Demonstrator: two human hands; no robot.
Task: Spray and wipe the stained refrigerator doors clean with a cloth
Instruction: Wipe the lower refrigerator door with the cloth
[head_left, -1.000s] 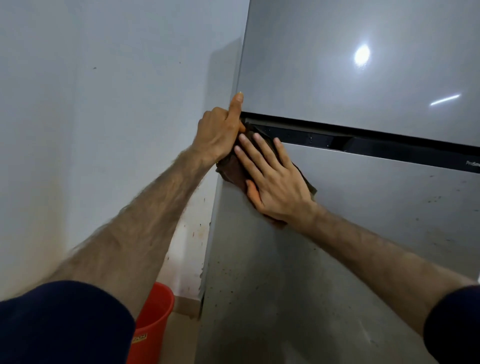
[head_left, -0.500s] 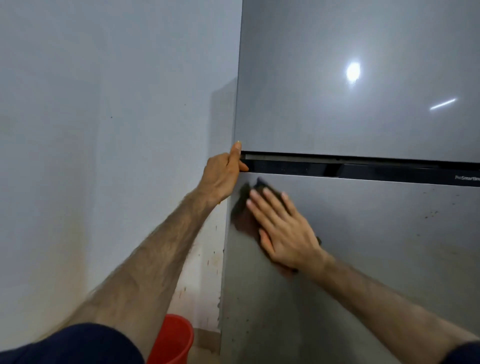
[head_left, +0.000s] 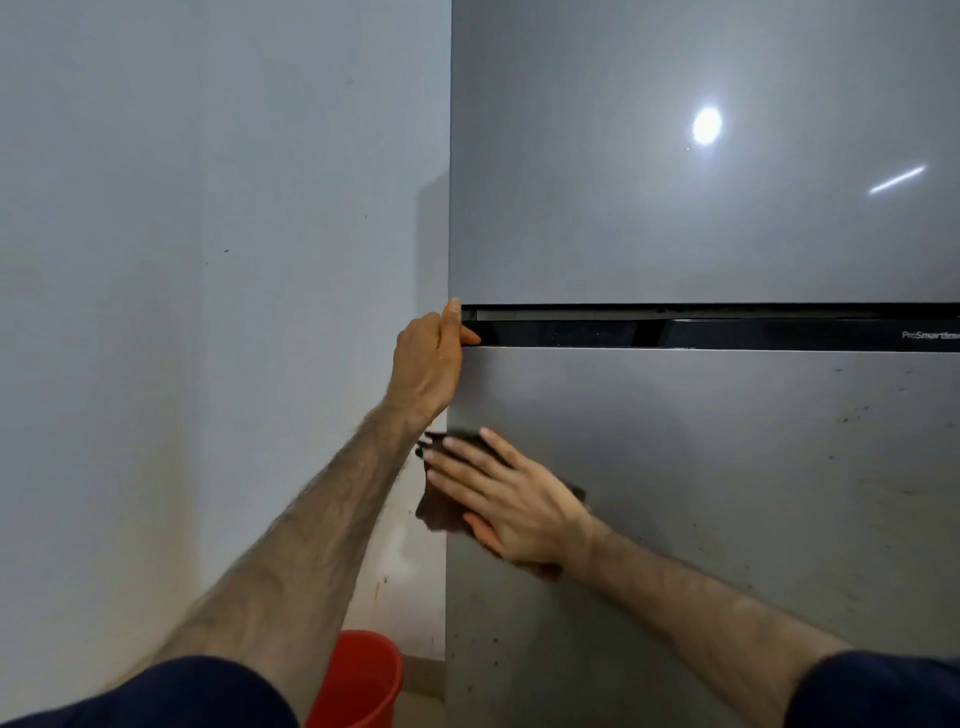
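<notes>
1. So, we see our right hand (head_left: 511, 506) flat on a dark cloth (head_left: 441, 512), fingers straight and spread, pressing it against the lower refrigerator door (head_left: 727, 493) near that door's left edge.
2. Cloth sits mostly under the palm and fingers; a dark corner sticks out past the fingertips to the left, overhanging the door edge, and a bit shows at the wrist side.
3. Our left hand (head_left: 428, 364) is above the cloth, apart from it, at the left edge of the door by the black handle strip (head_left: 727, 332). Thumb hooks onto the strip's front, index finger points up along the edge. The other fingers are hidden behind the edge, so we can't tell how firmly they hold.
4. Upper refrigerator door (head_left: 701, 156) looks glossy, with a round light reflection and a streak reflection.
5. Lower door carries small dark specks, densest right of our right hand and along the bottom left.
6. Grey wall (head_left: 208, 260) stands left of the fridge, stained low down beside the door edge.
7. Red bucket (head_left: 363, 675) sits on the floor below, between our forearms.
</notes>
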